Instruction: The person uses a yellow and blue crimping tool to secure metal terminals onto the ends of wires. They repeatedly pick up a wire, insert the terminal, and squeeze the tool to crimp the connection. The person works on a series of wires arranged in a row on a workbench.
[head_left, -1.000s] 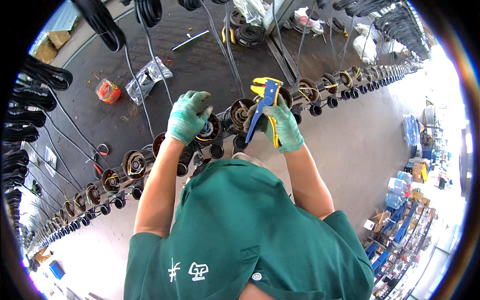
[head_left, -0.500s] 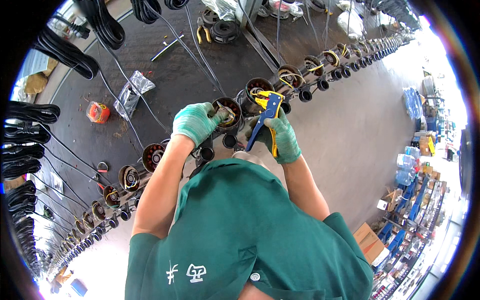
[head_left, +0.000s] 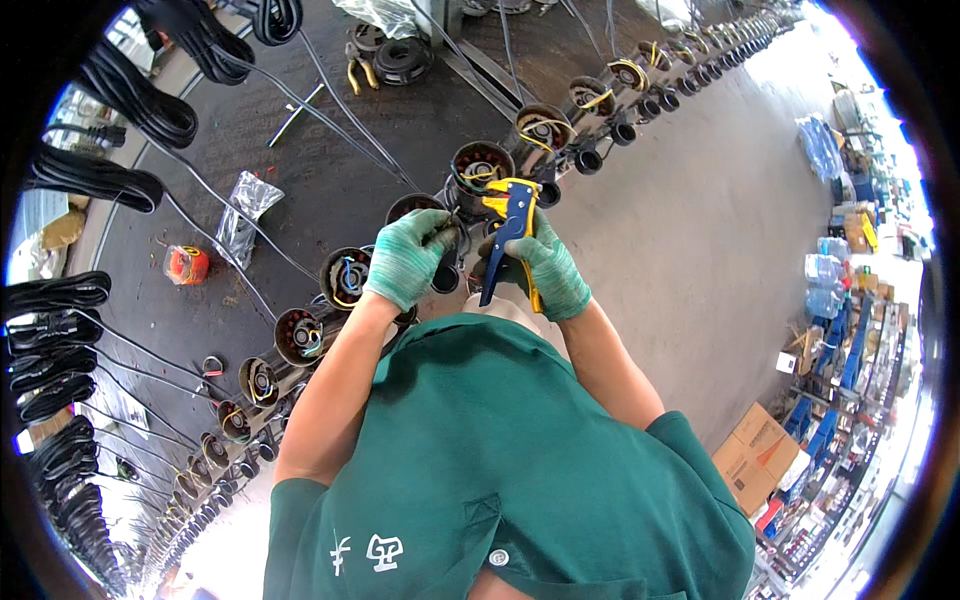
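Note:
My left hand (head_left: 405,262), in a green knitted glove, is closed in a pinch at the right rim of a round motor housing (head_left: 408,204). Thin wires (head_left: 455,218) show at its fingertips; their far ends are hidden. A grey cord (head_left: 365,148) runs down into this housing from above. My right hand (head_left: 552,268), gloved alike, grips a blue and yellow wire stripper (head_left: 514,228). The tool stands tilted, jaws up, in front of the neighbouring housing (head_left: 482,166), which has a copper-coloured winding and yellow wires inside. The stripper's jaws are right of my left fingertips, apart from them.
A long row of similar housings (head_left: 300,336) crosses diagonally from lower left to upper right. Bundled black cords (head_left: 60,290) hang at the left. On the dark bench lie pliers (head_left: 361,70), an orange roll (head_left: 186,265) and a plastic bag (head_left: 246,218). A cardboard box (head_left: 755,458) stands right.
The view has shifted, so the row and bench appear further left. My left fingers have drawn out of the housing toward its right edge, nearer the stripper, which stays in my right hand.

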